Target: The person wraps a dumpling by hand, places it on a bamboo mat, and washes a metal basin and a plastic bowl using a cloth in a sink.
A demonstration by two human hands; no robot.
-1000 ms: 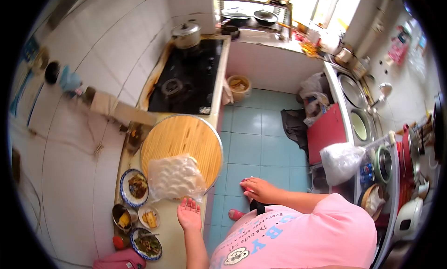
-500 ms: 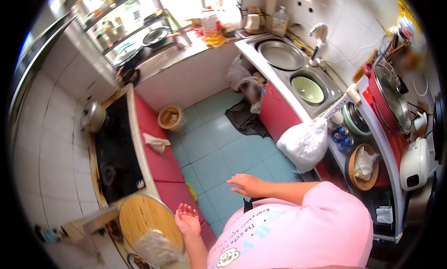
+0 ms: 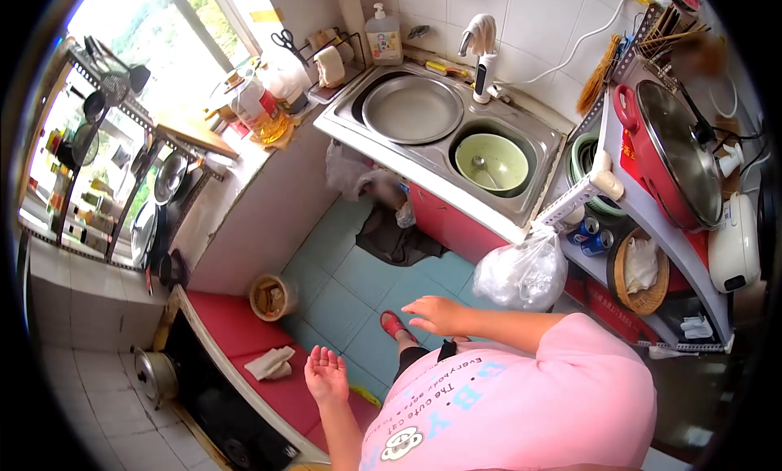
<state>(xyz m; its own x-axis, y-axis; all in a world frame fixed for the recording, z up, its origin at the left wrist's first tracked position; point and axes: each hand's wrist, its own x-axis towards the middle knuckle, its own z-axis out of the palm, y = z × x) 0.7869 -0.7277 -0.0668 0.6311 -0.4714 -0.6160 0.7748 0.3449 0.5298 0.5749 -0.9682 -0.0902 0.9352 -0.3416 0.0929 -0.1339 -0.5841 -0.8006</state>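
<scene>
My left hand [image 3: 327, 375] is raised in front of my body with its palm turned up and fingers stretched out, holding nothing. Beyond it are the red cabinet front and a cloth [image 3: 270, 363] draped there. My right hand [image 3: 437, 314] reaches across the front of my pink shirt [image 3: 529, 389], fingers extended and bare of any object. Below that hand, a red shoe [image 3: 397, 325] shows on the blue tiles. Neither hand touches anything I can see.
Ahead is a steel sink [image 3: 538, 163] with a large metal basin [image 3: 413, 110] and a green bowl [image 3: 492, 163] holding a spoon. A white plastic bag [image 3: 521, 267] hangs at the counter corner. A waste bin [image 3: 273, 297] and a dark mat [image 3: 397, 236] are on the floor.
My view has turned towards the sink, which now appears larger and nearer. The round wooden board at lower left has almost left the view. A red shoe has appeared. Both hands stay empty.
</scene>
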